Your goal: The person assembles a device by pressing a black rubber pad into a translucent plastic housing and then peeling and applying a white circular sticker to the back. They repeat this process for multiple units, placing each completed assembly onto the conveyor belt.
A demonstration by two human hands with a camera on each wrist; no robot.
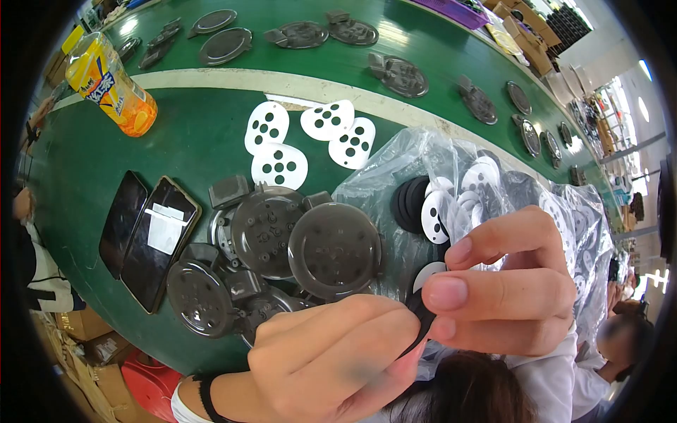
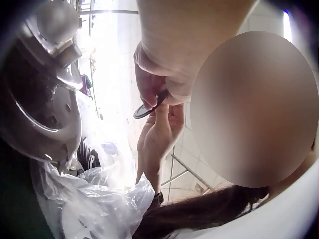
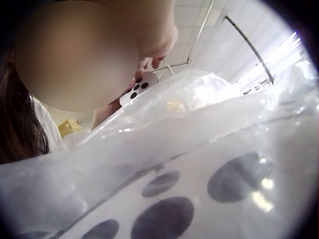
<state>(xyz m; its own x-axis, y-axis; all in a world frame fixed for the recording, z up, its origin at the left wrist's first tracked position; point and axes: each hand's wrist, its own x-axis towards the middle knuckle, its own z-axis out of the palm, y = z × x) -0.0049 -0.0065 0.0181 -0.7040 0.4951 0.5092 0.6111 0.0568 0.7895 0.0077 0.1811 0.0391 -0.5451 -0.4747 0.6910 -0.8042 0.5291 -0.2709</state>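
Note:
Both hands meet at the lower right of the head view over a thin black pad (image 1: 421,310) with a white, hole-punched face. My right hand (image 1: 511,289) pinches it between thumb and fingers. With its fingers curled in, my left hand (image 1: 338,352) grips the pad's lower edge, its fingertips hidden behind the back of the hand. The right wrist view shows the pad's white face (image 3: 139,88) with dark round holes; in the left wrist view the pad appears edge-on (image 2: 143,110). Right beneath the hands lies a clear plastic bag (image 1: 395,151) of similar pads.
Smoky round plastic housings (image 1: 335,250) are piled left of the bag. White hole-punched pieces (image 1: 280,167) lie behind them. Two phones (image 1: 159,243) and an orange drink bottle (image 1: 113,88) stand farther left. Beyond a pale rail, a green conveyor (image 1: 451,67) carries more housings.

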